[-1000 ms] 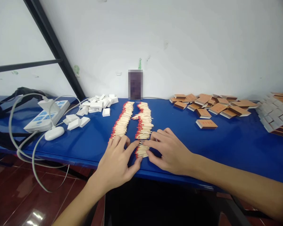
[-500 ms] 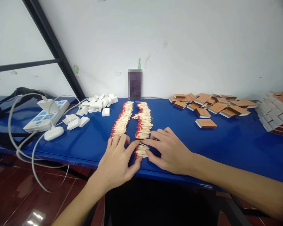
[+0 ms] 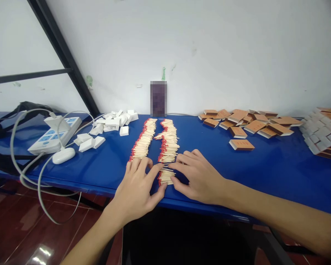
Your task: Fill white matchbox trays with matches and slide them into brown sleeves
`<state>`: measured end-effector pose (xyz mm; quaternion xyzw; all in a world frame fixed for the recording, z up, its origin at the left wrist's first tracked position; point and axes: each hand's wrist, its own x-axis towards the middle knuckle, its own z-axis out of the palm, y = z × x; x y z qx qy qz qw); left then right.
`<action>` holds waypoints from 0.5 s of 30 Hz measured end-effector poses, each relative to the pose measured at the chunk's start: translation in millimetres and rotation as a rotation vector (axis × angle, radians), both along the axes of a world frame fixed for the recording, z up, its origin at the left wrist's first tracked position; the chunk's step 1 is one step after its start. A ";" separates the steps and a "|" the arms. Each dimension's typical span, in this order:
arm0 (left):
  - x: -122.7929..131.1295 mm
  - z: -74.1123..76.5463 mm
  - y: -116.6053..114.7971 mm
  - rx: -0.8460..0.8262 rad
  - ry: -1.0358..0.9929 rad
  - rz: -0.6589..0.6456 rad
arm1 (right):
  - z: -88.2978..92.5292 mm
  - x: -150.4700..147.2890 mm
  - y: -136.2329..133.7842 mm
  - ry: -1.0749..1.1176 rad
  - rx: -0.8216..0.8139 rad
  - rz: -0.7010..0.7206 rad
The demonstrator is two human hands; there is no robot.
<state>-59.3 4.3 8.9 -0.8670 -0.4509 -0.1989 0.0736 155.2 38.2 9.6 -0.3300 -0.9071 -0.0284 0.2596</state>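
Note:
Near the table's front edge, a small bunch of red-tipped matches (image 3: 167, 176) lies between my two hands. My left hand (image 3: 139, 184) has its thumb and index finger closed around the red-headed side of the bunch. On the plain-stick side, my right hand (image 3: 198, 178) holds it with thumb and index finger. Just beyond, a long row of matches (image 3: 169, 145) runs toward the wall. A second row of matches (image 3: 143, 141) lies to its left, its near end partly hidden behind my left fingers.
Small white boxes (image 3: 113, 122) are heaped at the back left, near a white power strip (image 3: 55, 136) with looping cables. Orange matchbox sleeves (image 3: 253, 127) lie scattered at the back right. Stacked matchboxes (image 3: 322, 132) stand farther right. A dark pixelated rectangle (image 3: 158, 98) leans on the wall.

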 end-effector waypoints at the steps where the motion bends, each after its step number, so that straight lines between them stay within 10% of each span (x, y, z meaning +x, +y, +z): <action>1: -0.4 -0.2 0.2 0.001 0.002 0.001 | 0.0 0.0 0.1 -0.001 0.001 -0.003; 15: -0.3 0.0 -0.8 -0.013 -0.012 -0.001 | 2.6 0.8 -0.7 -0.022 -0.025 0.032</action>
